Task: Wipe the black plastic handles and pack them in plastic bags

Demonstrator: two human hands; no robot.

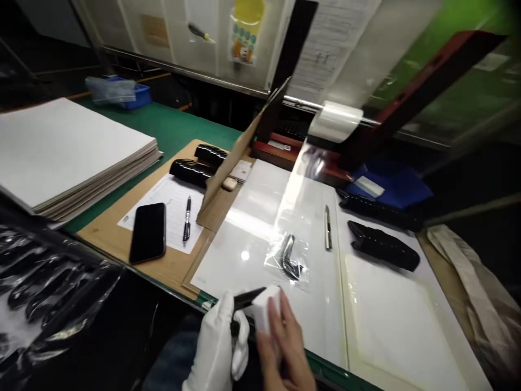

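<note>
My left hand [215, 345], in a white glove, is closed around a glossy black part [249, 298] whose narrow end points right. Bare fingers of my right hand [287, 345] grip a white block-like pad [262, 308]; whether it is foam or folded cloth I cannot tell. The pad meets the tip of the black part, just over the table's front edge. Beyond the hands, a curved black piece [288, 259] lies in a transparent plastic bag on the white work surface [252, 239].
Left of the hands lie a phone [147, 232], a pen [186, 220] on a printed sheet and a tall stack of white sheets [77, 146]. A knife-like tool [328, 228] and black molded pieces [382, 245] are on the right. Behind hangs a plastic film roll [336, 120].
</note>
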